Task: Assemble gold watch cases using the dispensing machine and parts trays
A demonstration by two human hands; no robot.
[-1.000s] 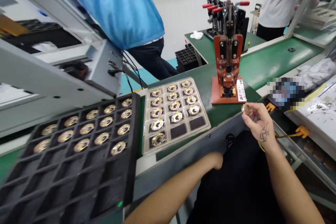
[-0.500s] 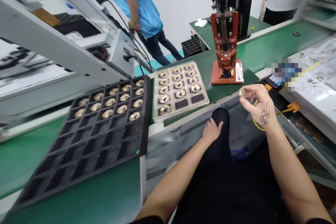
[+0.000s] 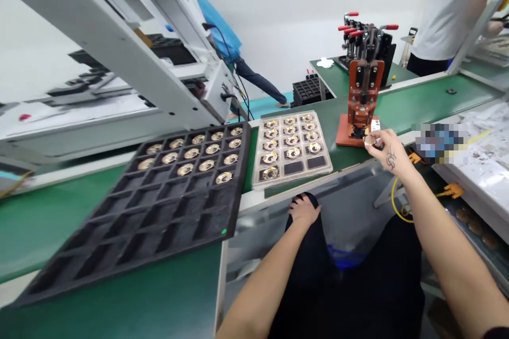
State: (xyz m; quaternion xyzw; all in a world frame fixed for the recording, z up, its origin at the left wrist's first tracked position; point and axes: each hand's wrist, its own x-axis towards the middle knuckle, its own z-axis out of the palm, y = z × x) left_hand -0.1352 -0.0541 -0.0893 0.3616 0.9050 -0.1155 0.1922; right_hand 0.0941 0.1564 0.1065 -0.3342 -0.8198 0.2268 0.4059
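Between the thumb and fingers of my right hand [image 3: 393, 154] is a round gold watch case [image 3: 369, 141]. It is held just in front of the base of a red-brown toggle press [image 3: 362, 96]; whether they touch I cannot tell. My left hand [image 3: 305, 210] lies on my knee, empty, with its fingers spread. Left of the press, a clear plastic tray [image 3: 257, 184] holds several similar gold watch parts in its pockets, and some pockets have none. Farther left, a black compartment tray [image 3: 191, 218] has gold parts in its far rows.
A white metal frame [image 3: 131, 58] slants over the left of the green bench [image 3: 417, 103]. At right are a blurred-out device [image 3: 439, 143], a yellow cable [image 3: 394, 206] and a white surface [image 3: 477, 161]. Two people stand beyond, one in blue [image 3: 218, 32], one in white [image 3: 441, 21].
My right hand has brought the watch case close to the press base. The view has shifted, so the trays and press appear lower and farther right. My left hand stays on my knee.
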